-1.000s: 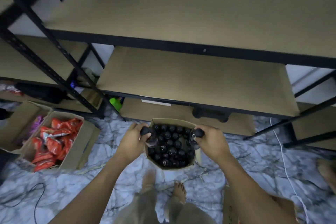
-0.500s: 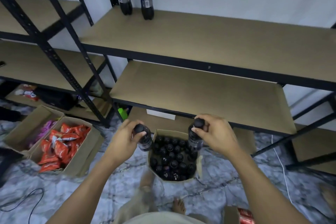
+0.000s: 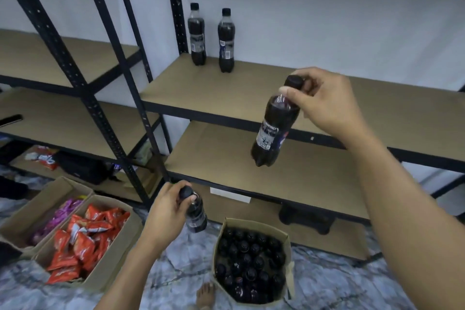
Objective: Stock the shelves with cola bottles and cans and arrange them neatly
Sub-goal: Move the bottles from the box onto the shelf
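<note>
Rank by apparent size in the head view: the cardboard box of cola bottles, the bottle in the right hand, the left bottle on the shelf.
1. cardboard box of cola bottles
2. held bottle, in the right hand
3. left shelf bottle
Both bottles seem alike; distance shrinks the shelf one.

I log the raised bottle (image 3: 273, 133) and the lower bottle (image 3: 197, 216) as near-black under black caps; the raised one's label reads white with blue. Shelf boards (image 3: 226, 88) tan, frame (image 3: 66, 63) black. Floor (image 3: 171, 272) grey-white marble veining; snack packets (image 3: 83, 239) orange-red, neighbouring packets (image 3: 63, 211) purple, cartons (image 3: 118, 254) plain brown.
</note>
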The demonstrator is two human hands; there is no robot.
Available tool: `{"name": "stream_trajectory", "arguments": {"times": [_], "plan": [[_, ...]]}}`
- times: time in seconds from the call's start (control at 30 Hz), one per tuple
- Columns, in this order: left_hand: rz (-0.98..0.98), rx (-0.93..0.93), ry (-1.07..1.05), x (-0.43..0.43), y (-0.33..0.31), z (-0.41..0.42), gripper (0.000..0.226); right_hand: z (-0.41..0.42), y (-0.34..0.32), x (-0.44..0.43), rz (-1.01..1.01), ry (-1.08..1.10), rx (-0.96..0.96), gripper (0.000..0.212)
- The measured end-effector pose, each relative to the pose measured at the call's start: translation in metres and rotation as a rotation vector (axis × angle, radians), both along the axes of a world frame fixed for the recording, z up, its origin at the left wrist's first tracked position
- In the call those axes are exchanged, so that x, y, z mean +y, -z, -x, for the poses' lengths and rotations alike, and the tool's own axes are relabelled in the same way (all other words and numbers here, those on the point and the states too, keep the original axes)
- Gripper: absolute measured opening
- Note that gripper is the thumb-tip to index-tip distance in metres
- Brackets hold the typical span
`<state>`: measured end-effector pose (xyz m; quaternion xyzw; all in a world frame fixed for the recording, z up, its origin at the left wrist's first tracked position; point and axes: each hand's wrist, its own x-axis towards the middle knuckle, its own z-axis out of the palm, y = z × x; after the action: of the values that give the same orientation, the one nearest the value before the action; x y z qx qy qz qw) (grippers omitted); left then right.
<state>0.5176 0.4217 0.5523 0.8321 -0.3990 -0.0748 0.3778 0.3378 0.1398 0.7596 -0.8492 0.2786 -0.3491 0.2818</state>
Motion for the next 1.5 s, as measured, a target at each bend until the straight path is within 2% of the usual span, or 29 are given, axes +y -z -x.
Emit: {"name": "stream_trajectory", "arguments": {"times": [0.23, 0.4, 0.57, 0.67, 0.93, 1.13, 1.23, 1.3, 1.37, 1.43, 1.5], "plan": [[-0.012, -0.009, -0.01, -0.008, 0.001, -0.057, 0.019, -0.119, -0.043, -0.073, 0.071, 0.023, 0.009, 0.03], [-0.014, 0.008, -0.019, -0.017, 0.005, -0.093, 0.024, -0.198, -0.046, -0.124, 0.093, 0.082, 0.113, 0.035], [-0.004, 0.009, -0.005, -0.027, 0.006, -0.124, 0.025, -0.261, -0.043, -0.169, 0.047, 0.174, 0.129, 0.043], [-0.003, 0.017, 0.007, -0.032, 0.007, -0.137, 0.024, -0.287, -0.038, -0.189, 0.04, 0.209, 0.165, 0.04], [0.034, 0.018, 0.03, -0.049, -0.007, -0.16, 0.019, -0.316, -0.02, -0.213, -0.067, 0.311, 0.111, 0.043], [0.038, 0.012, 0.069, -0.063, -0.025, -0.168, 0.017, -0.313, -0.018, -0.223, -0.126, 0.277, 0.191, 0.066], [0.049, -0.002, 0.082, -0.069, -0.038, -0.173, 0.016, -0.306, -0.003, -0.209, -0.2, 0.314, 0.12, 0.076], [0.057, -0.008, 0.089, -0.075, -0.048, -0.177, 0.015, -0.295, 0.027, -0.191, -0.185, 0.339, 0.106, 0.072], [0.066, -0.012, 0.1, -0.081, -0.061, -0.183, 0.016, -0.278, 0.073, -0.164, -0.187, 0.222, 0.27, 0.062], [0.089, -0.02, 0.109, -0.089, -0.077, -0.19, 0.018, -0.256, 0.119, -0.133, -0.157, 0.113, 0.526, 0.065], [0.102, -0.035, 0.116, -0.099, -0.095, -0.198, 0.019, -0.237, 0.152, -0.111, -0.011, 0.128, 0.646, 0.067]]}}
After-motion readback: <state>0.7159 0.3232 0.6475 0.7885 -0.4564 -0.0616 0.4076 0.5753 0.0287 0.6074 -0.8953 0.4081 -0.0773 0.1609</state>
